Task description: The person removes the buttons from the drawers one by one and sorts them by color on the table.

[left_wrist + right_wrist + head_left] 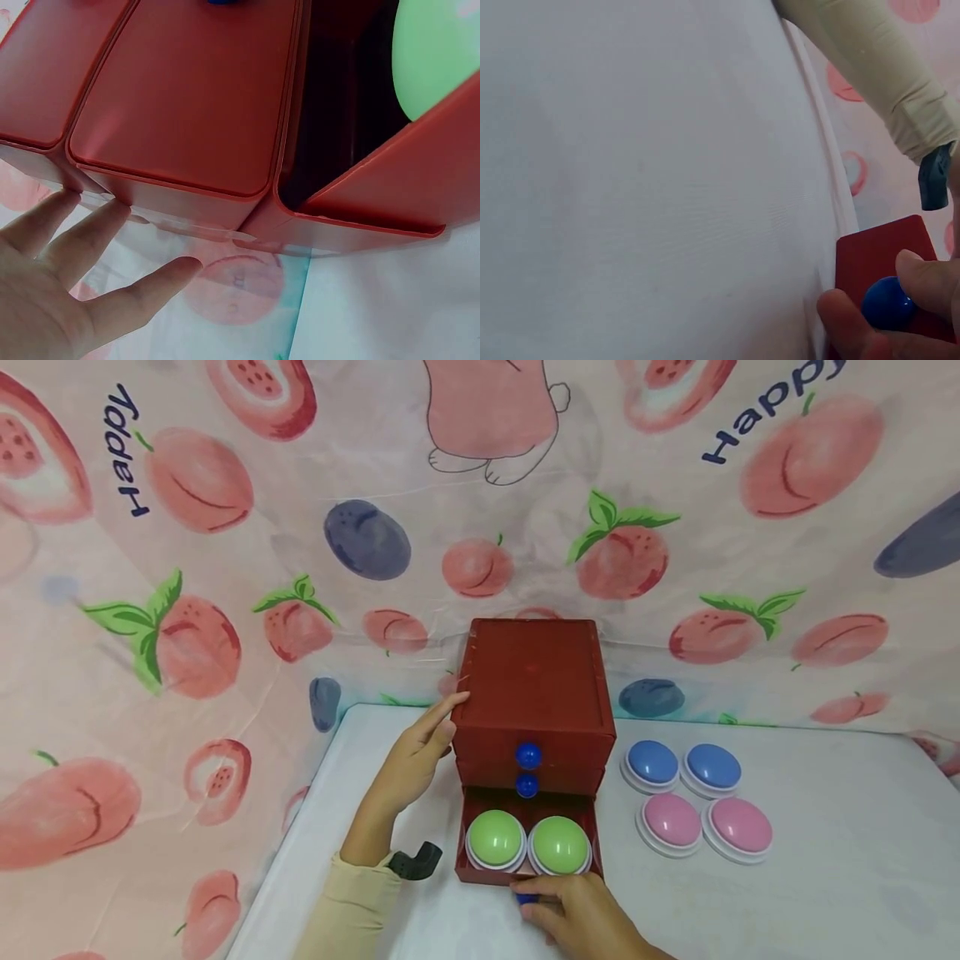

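A red drawer cabinet stands against the back cloth, its bottom drawer pulled out. Inside that drawer sit two green dome buttons with white bases, side by side. My right hand pinches the drawer's round blue knob between thumb and fingers. On the cabinet's left side my left hand rests with straight, spread fingers, fingertips at the side wall. The two upper drawers, each with a blue knob, are closed.
Right of the cabinet, two blue dome buttons lie behind two pink dome buttons on the white table. A fruit-print cloth hangs behind the table. A black strap sits on the left wrist.
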The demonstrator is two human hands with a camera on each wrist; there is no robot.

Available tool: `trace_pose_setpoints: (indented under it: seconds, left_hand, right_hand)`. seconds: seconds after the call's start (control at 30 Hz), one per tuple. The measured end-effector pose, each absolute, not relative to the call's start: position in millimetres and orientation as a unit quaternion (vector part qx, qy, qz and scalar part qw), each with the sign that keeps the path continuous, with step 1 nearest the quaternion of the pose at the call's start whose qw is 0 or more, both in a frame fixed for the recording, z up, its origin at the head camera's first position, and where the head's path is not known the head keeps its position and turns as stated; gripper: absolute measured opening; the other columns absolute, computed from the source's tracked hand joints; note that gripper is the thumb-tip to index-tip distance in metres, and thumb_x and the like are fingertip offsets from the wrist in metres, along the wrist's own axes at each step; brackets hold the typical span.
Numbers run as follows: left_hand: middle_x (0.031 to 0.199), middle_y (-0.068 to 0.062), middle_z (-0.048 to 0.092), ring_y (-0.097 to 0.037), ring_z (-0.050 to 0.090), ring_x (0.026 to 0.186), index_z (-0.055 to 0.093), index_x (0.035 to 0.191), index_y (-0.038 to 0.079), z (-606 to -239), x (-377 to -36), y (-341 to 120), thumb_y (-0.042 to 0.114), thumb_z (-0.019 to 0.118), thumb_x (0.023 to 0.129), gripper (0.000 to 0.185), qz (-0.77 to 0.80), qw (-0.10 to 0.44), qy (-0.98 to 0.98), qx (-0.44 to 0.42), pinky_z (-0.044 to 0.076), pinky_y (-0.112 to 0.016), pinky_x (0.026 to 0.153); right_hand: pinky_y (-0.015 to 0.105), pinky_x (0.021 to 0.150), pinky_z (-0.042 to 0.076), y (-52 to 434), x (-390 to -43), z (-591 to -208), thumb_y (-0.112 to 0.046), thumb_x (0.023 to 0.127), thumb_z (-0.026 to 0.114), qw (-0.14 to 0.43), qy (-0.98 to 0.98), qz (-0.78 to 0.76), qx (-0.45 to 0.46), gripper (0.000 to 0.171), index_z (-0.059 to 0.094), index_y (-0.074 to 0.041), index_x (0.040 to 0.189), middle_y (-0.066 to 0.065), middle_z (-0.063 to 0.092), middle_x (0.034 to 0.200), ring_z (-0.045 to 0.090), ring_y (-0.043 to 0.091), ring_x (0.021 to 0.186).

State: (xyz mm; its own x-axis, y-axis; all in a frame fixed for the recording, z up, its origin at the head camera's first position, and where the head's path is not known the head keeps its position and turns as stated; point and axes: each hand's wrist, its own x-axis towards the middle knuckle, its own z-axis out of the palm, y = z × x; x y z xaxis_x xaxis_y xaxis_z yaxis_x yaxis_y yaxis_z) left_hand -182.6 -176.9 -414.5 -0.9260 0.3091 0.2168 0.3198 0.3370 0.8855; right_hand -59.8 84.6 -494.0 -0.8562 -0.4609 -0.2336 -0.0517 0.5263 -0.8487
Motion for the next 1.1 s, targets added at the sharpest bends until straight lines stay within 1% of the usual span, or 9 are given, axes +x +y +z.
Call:
trace_pose_setpoints:
  seconds: [0.07, 0.27, 0.37, 0.5, 0.63, 0.7, 0.8, 0.9, 1.1]
  left_hand:
    - [0.163, 0.005, 0.037, -0.029, 0.048, 0.143, 0.044, 0.153, 0.041, -414, -182, -177, 0.045, 0.045, 0.108, 0.045, -0.544, 0.003, -0.817, -0.193, 0.048, -0.056, 0.108]
    - [0.163, 0.005, 0.038, -0.029, 0.048, 0.143, 0.044, 0.152, 0.041, -414, -183, -175, 0.044, 0.045, 0.108, 0.045, -0.546, 0.003, -0.814, -0.197, 0.048, -0.055, 0.108]
    - [0.163, 0.005, 0.038, -0.029, 0.048, 0.143, 0.044, 0.152, 0.041, -415, -184, -176, 0.044, 0.045, 0.108, 0.045, -0.547, 0.005, -0.813, -0.200, 0.048, -0.055, 0.108]
    - [0.163, 0.004, 0.037, -0.030, 0.047, 0.143, 0.044, 0.152, 0.040, -415, -184, -176, 0.045, 0.045, 0.108, 0.045, -0.546, 0.007, -0.814, -0.199, 0.048, -0.056, 0.108]
    - [0.163, 0.004, 0.037, -0.030, 0.047, 0.144, 0.044, 0.153, 0.040, -415, -184, -176, 0.045, 0.045, 0.108, 0.045, -0.544, 0.004, -0.814, -0.201, 0.048, -0.055, 0.108]
    - [0.163, 0.005, 0.037, -0.030, 0.047, 0.144, 0.044, 0.153, 0.041, -415, -184, -176, 0.046, 0.045, 0.108, 0.045, -0.543, 0.005, -0.816, -0.200, 0.048, -0.055, 0.108]
    - [0.163, 0.006, 0.037, -0.030, 0.048, 0.143, 0.044, 0.152, 0.042, -414, -184, -177, 0.046, 0.045, 0.108, 0.045, -0.541, 0.007, -0.817, -0.196, 0.049, -0.055, 0.107]
    - [0.163, 0.006, 0.038, -0.030, 0.048, 0.143, 0.044, 0.152, 0.042, -414, -184, -178, 0.046, 0.045, 0.108, 0.044, -0.543, 0.007, -0.818, -0.192, 0.049, -0.056, 0.107]
    - [0.163, 0.006, 0.037, -0.029, 0.046, 0.144, 0.044, 0.152, 0.043, -417, -185, -178, 0.044, 0.045, 0.108, 0.044, -0.548, 0.001, -0.814, -0.194, 0.048, -0.055, 0.109]
  right_hand:
    - [0.021, 0.058, 0.048, 86, -60, -493, -0.028, 0.092, 0.077, 0.226, 0.846, -0.456, -0.159, 0.032, 0.076, -0.021, 0.124, -0.006, 0.059, 0.066, 0.057, 0.007, 0.064]
    - [0.033, 0.081, 0.062, 95, -61, -484, -0.036, 0.091, 0.077, 0.269, 0.839, -0.439, -0.177, 0.044, 0.069, -0.025, 0.133, -0.010, 0.074, 0.098, 0.064, 0.005, 0.084]
    - [0.027, 0.072, 0.061, 103, -60, -475, -0.038, 0.092, 0.076, 0.284, 0.822, -0.464, -0.166, 0.046, 0.067, -0.027, 0.136, -0.005, 0.070, 0.085, 0.065, 0.010, 0.076]
    - [0.020, 0.056, 0.052, 113, -65, -462, -0.041, 0.091, 0.076, 0.194, 0.840, -0.474, -0.181, 0.041, 0.073, -0.023, 0.128, -0.007, 0.064, 0.073, 0.059, 0.007, 0.063]
    - [0.019, 0.053, 0.048, 121, -76, -455, -0.040, 0.086, 0.082, 0.043, 0.884, -0.423, -0.192, 0.037, 0.077, -0.020, 0.116, -0.015, 0.060, 0.075, 0.051, 0.001, 0.062]
    - [0.018, 0.054, 0.047, 124, -83, -455, -0.039, 0.081, 0.086, 0.007, 0.900, -0.397, -0.183, 0.039, 0.077, -0.021, 0.115, -0.014, 0.059, 0.077, 0.051, 0.002, 0.065]
    - [0.019, 0.062, 0.052, 128, -93, -460, -0.038, 0.077, 0.090, -0.013, 0.916, -0.360, -0.177, 0.045, 0.076, -0.023, 0.118, -0.012, 0.067, 0.088, 0.058, 0.006, 0.075]
    - [0.027, 0.079, 0.060, 130, -100, -467, -0.042, 0.075, 0.090, -0.010, 0.930, -0.323, -0.176, 0.051, 0.075, -0.025, 0.121, -0.011, 0.073, 0.105, 0.067, 0.010, 0.092]
    - [0.042, 0.095, 0.059, 133, -111, -475, -0.045, 0.073, 0.091, 0.033, 0.936, -0.299, -0.181, 0.060, 0.073, -0.025, 0.126, -0.007, 0.073, 0.120, 0.069, 0.019, 0.113]
